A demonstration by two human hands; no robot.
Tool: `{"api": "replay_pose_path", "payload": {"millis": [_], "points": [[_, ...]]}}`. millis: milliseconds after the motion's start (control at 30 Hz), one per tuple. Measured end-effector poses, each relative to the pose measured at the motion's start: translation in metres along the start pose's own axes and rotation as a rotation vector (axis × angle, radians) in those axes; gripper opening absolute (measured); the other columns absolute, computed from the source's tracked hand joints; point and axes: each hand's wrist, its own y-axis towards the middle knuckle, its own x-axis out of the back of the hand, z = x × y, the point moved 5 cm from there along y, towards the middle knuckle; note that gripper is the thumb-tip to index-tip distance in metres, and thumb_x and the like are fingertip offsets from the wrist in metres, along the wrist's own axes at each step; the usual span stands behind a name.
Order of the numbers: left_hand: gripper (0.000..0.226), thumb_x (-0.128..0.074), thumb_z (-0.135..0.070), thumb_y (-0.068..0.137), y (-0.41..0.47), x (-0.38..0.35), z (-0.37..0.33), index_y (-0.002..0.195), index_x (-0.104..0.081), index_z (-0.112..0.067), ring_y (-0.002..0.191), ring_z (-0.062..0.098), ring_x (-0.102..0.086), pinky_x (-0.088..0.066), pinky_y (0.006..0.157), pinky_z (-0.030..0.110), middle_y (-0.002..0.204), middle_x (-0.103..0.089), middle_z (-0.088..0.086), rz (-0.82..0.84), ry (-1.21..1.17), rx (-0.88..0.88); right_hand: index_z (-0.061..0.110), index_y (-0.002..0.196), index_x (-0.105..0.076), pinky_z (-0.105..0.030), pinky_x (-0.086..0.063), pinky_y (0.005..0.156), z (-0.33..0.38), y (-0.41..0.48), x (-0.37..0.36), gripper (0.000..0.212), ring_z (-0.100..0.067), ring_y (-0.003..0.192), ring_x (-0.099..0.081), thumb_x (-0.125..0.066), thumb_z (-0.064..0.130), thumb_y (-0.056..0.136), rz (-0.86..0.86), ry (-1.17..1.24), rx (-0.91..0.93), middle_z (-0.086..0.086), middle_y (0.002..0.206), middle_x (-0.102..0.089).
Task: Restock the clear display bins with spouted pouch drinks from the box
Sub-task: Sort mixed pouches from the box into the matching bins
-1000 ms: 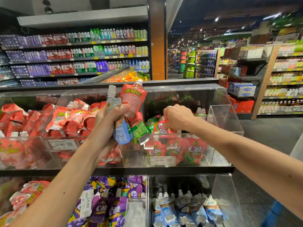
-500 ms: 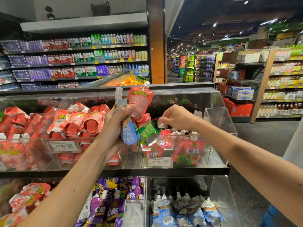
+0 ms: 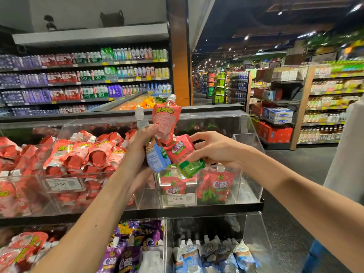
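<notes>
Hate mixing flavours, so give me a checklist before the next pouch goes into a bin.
1. Right hand grips the red-green pouch: ok.
2. Left hand holds the other pouches firmly: ok.
3. Pouch matches the stocked pouches in the upper right bin: ok.
4. That bin has room: ok.
5. Blue pouch kept apart: ok, in the left hand.
6. Box within reach: cannot tell, out of view.
</notes>
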Motion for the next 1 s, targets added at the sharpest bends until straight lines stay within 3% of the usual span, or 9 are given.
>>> {"api": "replay_pose_path", "payload": {"millis": [100, 267, 333, 433, 533, 667, 733, 833, 1000], "points": [[0.055, -0.081, -0.042, 0.054, 0.005, 0.006, -0.009, 0.100, -0.063, -0.017, 0.076, 0.018, -0.063, -0.059, 0.069, 0.037, 0.093, -0.065, 0.005, -0.051, 0.060, -0.048, 0.015, 0.125, -0.058, -0.028, -0.057, 0.068, -0.006, -0.001, 0.020, 0.057, -0.025, 0.096, -0.071, -0.084, 0.008, 0.075, -0.145, -0.004, 0.018, -0.009, 0.120, -0.066], [0.074, -0.081, -0.042, 0.053, 0.007, 0.013, -0.009, 0.116, -0.057, -0.012, 0.078, 0.023, -0.066, -0.059, 0.065, 0.034, 0.098, -0.066, 0.007, -0.073, 0.087, -0.034, 0.016, 0.108, -0.061, -0.036, -0.059, 0.079, -0.002, 0.000, 0.049, 0.046, -0.018, 0.087, -0.068, -0.087, 0.008, 0.071, -0.407, -0.224, 0.142, -0.001, 0.100, -0.068], [0.073, -0.081, -0.043, 0.054, 0.007, 0.016, -0.007, 0.116, -0.055, -0.013, 0.071, 0.026, -0.063, -0.057, 0.060, 0.033, 0.089, -0.063, 0.008, -0.068, 0.105, -0.022, 0.022, 0.103, -0.062, -0.032, -0.056, 0.072, -0.002, 0.001, 0.050, 0.040, -0.013, 0.082, -0.063, -0.086, 0.011, 0.073, -0.406, -0.391, 0.165, 0.006, 0.095, -0.065], [0.066, -0.080, -0.044, 0.055, 0.006, 0.021, -0.005, 0.108, -0.056, -0.011, 0.066, 0.026, -0.061, -0.055, 0.056, 0.032, 0.079, -0.062, 0.006, -0.072, 0.137, -0.037, 0.026, 0.107, -0.068, -0.032, -0.056, 0.075, -0.005, 0.007, 0.043, 0.036, -0.008, 0.083, -0.061, -0.082, 0.012, 0.078, -0.331, -0.542, 0.170, 0.004, 0.101, -0.067], [0.069, -0.082, -0.045, 0.056, 0.007, 0.026, -0.003, 0.109, -0.055, -0.011, 0.064, 0.027, -0.064, -0.055, 0.057, 0.034, 0.082, -0.060, 0.008, -0.079, 0.155, -0.040, 0.027, 0.119, -0.069, -0.038, -0.058, 0.085, -0.001, 0.021, 0.027, 0.036, -0.018, 0.099, -0.066, -0.076, 0.014, 0.087, -0.207, -0.642, 0.164, -0.001, 0.119, -0.068], [0.073, -0.088, -0.044, 0.053, 0.006, 0.026, -0.004, 0.108, -0.054, -0.012, 0.066, 0.026, -0.061, -0.056, 0.060, 0.035, 0.081, -0.057, 0.008, -0.059, 0.147, -0.051, 0.017, 0.129, -0.066, -0.035, -0.050, 0.100, 0.008, 0.046, 0.000, 0.036, -0.022, 0.122, -0.059, -0.066, 0.011, 0.094, -0.095, -0.786, 0.180, -0.004, 0.135, -0.062], [0.063, -0.084, -0.041, 0.056, 0.004, 0.025, -0.006, 0.102, -0.053, -0.011, 0.061, 0.023, -0.060, -0.055, 0.057, 0.033, 0.077, -0.059, 0.006, -0.044, 0.145, -0.076, 0.013, 0.130, -0.065, -0.029, -0.048, 0.099, 0.008, 0.060, -0.010, 0.035, -0.022, 0.123, -0.058, -0.062, 0.006, 0.096, -0.052, -0.834, 0.153, -0.005, 0.136, -0.062], [0.050, -0.080, -0.038, 0.060, 0.000, 0.026, -0.009, 0.097, -0.055, -0.014, 0.058, 0.018, -0.061, -0.054, 0.057, 0.031, 0.074, -0.063, 0.002, -0.025, 0.158, -0.108, 0.009, 0.120, -0.071, -0.021, -0.046, 0.086, 0.002, 0.072, -0.019, 0.035, -0.022, 0.117, -0.061, -0.055, -0.005, 0.093, -0.054, -0.840, 0.108, -0.006, 0.128, -0.066], [0.049, -0.080, -0.040, 0.061, -0.004, 0.029, -0.004, 0.098, -0.057, -0.017, 0.063, 0.015, -0.060, -0.053, 0.066, 0.035, 0.075, -0.063, -0.001, -0.029, 0.230, -0.106, 0.013, 0.087, -0.075, -0.038, -0.058, 0.084, -0.014, 0.086, -0.022, 0.021, -0.028, 0.091, -0.068, -0.061, -0.002, 0.082, -0.130, -0.898, 0.099, -0.011, 0.100, -0.072]]}}
